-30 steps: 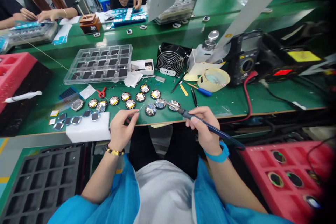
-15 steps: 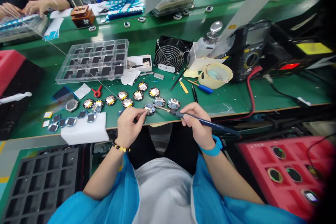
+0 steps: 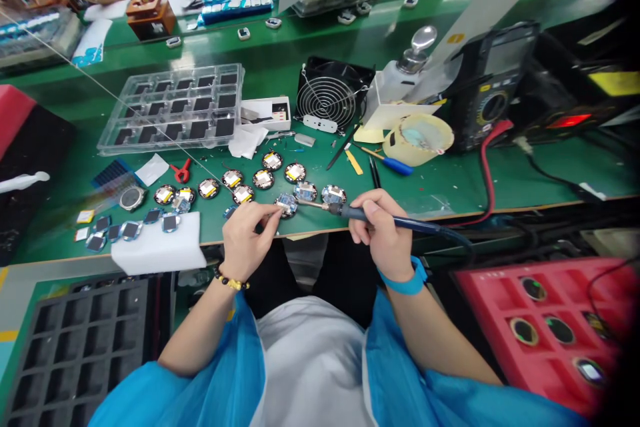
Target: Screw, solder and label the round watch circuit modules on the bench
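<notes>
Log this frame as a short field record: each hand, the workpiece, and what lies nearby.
left hand: pinches solder wire at the round board
right hand: grips soldering iron, tip at the same board
workpiece: round board near the bench's front edge
nearby: more round boards, clear tray, fan, white foam pad

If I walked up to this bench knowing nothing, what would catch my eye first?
Probably the soldering iron in the right hand, its tip on a round board at the near edge of the green table, with the left hand pinching a thin wire beside it. More round boards curve away to the left, and a small black fan stands behind them.
</notes>
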Tool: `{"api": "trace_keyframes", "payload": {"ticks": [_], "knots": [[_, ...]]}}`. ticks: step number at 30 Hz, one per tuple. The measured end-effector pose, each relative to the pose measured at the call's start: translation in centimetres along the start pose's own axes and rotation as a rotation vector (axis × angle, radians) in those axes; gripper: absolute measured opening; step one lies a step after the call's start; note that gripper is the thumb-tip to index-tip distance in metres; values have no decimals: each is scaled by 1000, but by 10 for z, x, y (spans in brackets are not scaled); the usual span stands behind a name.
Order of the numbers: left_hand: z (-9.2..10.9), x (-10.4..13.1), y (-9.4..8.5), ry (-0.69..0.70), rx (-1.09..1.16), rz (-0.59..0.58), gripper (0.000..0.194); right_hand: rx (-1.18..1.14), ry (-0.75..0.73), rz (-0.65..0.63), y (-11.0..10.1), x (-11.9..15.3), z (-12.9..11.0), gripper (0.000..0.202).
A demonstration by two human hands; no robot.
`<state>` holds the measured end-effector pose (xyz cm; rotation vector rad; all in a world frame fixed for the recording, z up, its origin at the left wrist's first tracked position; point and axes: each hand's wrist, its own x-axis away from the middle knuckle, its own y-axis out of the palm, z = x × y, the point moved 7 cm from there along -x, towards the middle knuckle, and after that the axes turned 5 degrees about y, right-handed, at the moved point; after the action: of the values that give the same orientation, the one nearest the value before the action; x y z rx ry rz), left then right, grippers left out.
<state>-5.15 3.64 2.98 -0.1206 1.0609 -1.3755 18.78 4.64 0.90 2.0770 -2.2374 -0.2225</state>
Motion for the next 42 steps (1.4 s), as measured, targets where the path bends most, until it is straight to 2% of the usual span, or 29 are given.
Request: {"api": "trace_keyframes", "payload": {"ticks": [11,15,19,22,25,28,30,33,37,42], "knots": [[-1,0,1,-29,3,-22,15,11,7,6,1,-1,1,25],[-3,-2,-4,-81,-9,22,15,12,-2,-3,0,-1,2,25],[3,-2,-14,-25,-33,93,45,-43,-16,-17,-5,1,0,16],[14,-2,-20,97,-105,115,53,-44,-39,-11,-10,3,-4,15],[17,-7,-13,172,-75,9,54,-18,-54,-18,-15,4,-5,17],[10,-14,3,163,-39,-168,57,40,-46,-43,-17,5,-5,17],[5,-17,11,151,-63,-225,56,65,-47,-67,-16,5,-5,15],[2,-16,16,151,-104,-224,50,74,-63,-95,-14,5,-8,13],[-2,-13,14,110,-65,-203,45,132,-68,-110,-13,6,-11,16],[-4,-14,10,67,2,-236,44,199,-75,-154,-8,9,-13,21]]}}
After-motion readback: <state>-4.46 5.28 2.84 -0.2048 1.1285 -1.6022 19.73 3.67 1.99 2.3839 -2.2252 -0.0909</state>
